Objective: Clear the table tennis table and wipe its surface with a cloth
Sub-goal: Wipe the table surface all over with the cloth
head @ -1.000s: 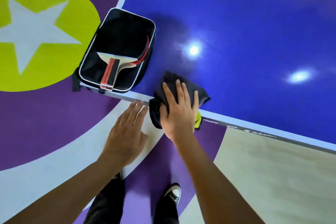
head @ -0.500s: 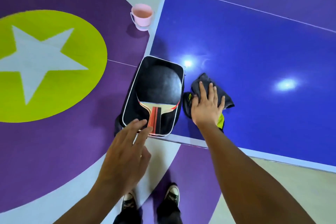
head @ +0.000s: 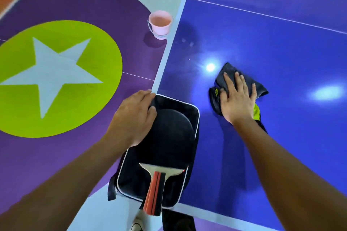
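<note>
- I see my left hand (head: 133,118) and right hand (head: 237,99) bare, without gloves.
- Both forearms are uncovered to the frame's lower edge.
- Below them I make out dark trousers (head: 178,221).
- One sneaker (head: 137,227) shows a white toe cap.

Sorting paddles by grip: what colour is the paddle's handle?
The handle is red with a black stripe down its middle, seen best in the head view.
</note>
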### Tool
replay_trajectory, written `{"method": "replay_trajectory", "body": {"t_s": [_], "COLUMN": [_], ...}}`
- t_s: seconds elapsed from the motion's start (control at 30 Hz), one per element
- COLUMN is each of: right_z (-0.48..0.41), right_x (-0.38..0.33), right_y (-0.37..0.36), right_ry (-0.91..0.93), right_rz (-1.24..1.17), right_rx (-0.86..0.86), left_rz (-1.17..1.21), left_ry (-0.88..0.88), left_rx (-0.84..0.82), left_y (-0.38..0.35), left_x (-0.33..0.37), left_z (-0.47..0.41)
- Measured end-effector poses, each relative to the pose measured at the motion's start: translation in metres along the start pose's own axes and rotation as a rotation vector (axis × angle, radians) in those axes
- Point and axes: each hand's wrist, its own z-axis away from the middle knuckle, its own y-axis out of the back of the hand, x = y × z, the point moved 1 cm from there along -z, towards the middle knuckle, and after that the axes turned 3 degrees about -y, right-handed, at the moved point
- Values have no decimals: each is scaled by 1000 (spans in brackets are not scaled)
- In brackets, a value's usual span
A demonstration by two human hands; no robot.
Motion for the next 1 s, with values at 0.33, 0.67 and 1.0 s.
{"method": "replay_trajectory", "body": {"t_s": [0.33,0.67,1.0], "right_z": [-60,-81,-144], "right_x": [-145,-75,-109], "right_y": [-21,-9,-9], "right_ry": [706,429,220], "right_rz": [23,-73,-6], "right_rx": [-26,93,44], "left_rz": [94,164,185], "left_ry": [78,33,4], "left_rx": [-112,-22,-43], "left_y": [-15,-6,-26], "left_x": [-21,-4,-13], "left_z": [-52,-103,-124]}}
